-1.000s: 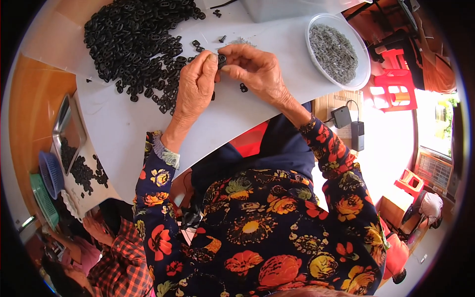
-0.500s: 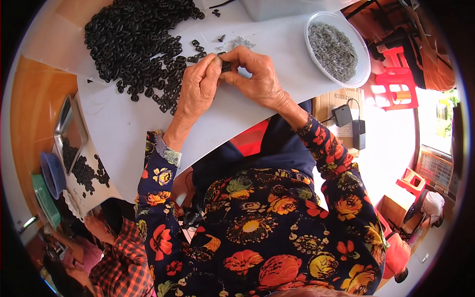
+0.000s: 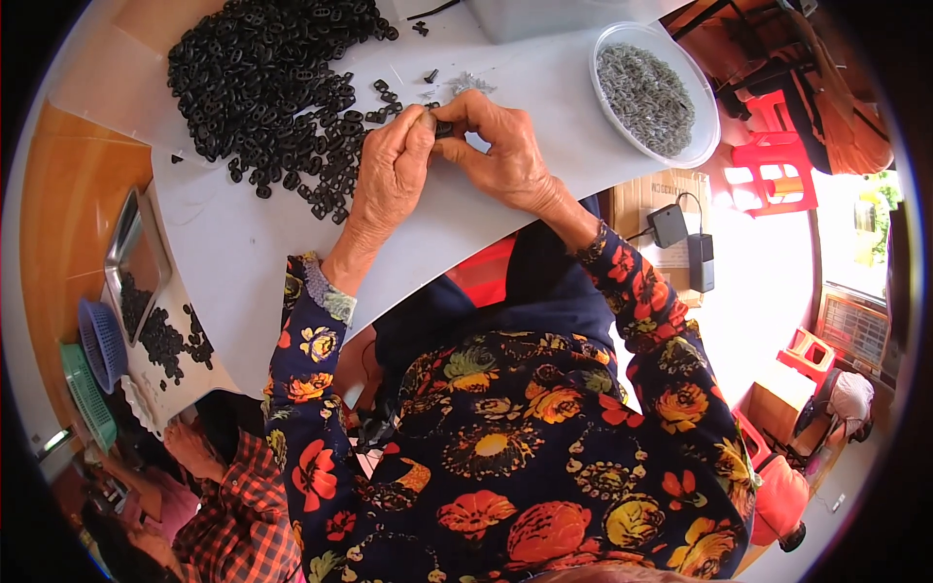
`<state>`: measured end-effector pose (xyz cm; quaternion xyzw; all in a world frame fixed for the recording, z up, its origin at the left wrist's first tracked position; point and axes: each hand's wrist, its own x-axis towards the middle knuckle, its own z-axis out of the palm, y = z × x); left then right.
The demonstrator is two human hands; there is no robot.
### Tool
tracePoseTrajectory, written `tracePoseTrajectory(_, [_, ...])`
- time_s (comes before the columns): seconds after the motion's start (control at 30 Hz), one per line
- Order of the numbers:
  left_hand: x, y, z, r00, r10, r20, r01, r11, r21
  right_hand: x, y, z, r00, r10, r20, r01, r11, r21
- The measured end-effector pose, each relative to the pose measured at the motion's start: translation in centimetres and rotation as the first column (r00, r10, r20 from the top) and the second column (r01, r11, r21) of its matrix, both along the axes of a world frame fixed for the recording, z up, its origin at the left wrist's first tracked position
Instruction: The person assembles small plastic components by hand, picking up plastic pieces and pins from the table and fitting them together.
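Observation:
My left hand (image 3: pixel 394 165) and my right hand (image 3: pixel 498 146) meet above the white table (image 3: pixel 544 87), fingers pinched together. Between the fingertips is a small black plastic piece (image 3: pixel 444 128), mostly covered by the right fingers. Whatever the left fingertips press on is hidden. To the left lies a big heap of black plastic pieces (image 3: pixel 262 78) with oval holes, its loose edge reaching close to my left hand. Just beyond my fingers are a few small clear bits (image 3: pixel 473 84) and a black screw-like piece (image 3: pixel 431 76). A round clear tub (image 3: pixel 708 136) of small grey-clear parts (image 3: pixel 643 97) stands at the right.
A translucent bin (image 3: pixel 554 15) stands at the far edge. At left are a metal tray (image 3: pixel 121 233), more black pieces (image 3: pixel 175 345), a blue basket (image 3: pixel 102 340) and a green basket (image 3: pixel 83 394). A co-worker in a checked shirt (image 3: pixel 248 505) sits lower left. A cardboard box (image 3: pixel 646 199) and red stools (image 3: pixel 777 175) are right.
Both hands keep the same pinched hold at nearly the same spot. The view has shifted slightly, so the tub appears a little farther left.

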<state>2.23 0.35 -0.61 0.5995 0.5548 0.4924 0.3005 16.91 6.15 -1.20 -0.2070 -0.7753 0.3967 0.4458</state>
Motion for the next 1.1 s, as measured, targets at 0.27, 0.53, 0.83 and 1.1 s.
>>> tracePoseTrajectory(0.27, [0.3, -0.1, 0.6, 0.999, -0.004, 0.038, 0.003, 1.0, 0.023, 0.2, 0.1, 0.5, 0.999, 0.039, -0.03, -0.041, 0.998, -0.045])
tracePoseTrajectory(0.53, [0.1, -0.1, -0.3, 0.999, 0.004, 0.048, -0.008, 0.997, 0.078, 0.2, 0.2, 0.3, 0.994, 0.099, -0.043, -0.108, 0.923, -0.369])
tracePoseTrajectory(0.83, [1.5, -2.5, -0.5, 0.992, -0.119, 0.043, 0.111, 0.981, 0.161, 2.0, 4.2, 6.9, 0.973, -0.136, -0.188, 0.119, 0.988, -0.099])
tracePoseTrajectory(1.1, [1.0, -3.9, -0.8, 0.982, -0.158, 0.105, 0.147, 0.984, 0.105, 0.5, 7.3, 9.8, 0.969, -0.247, -0.026, 0.248, 0.966, 0.072])
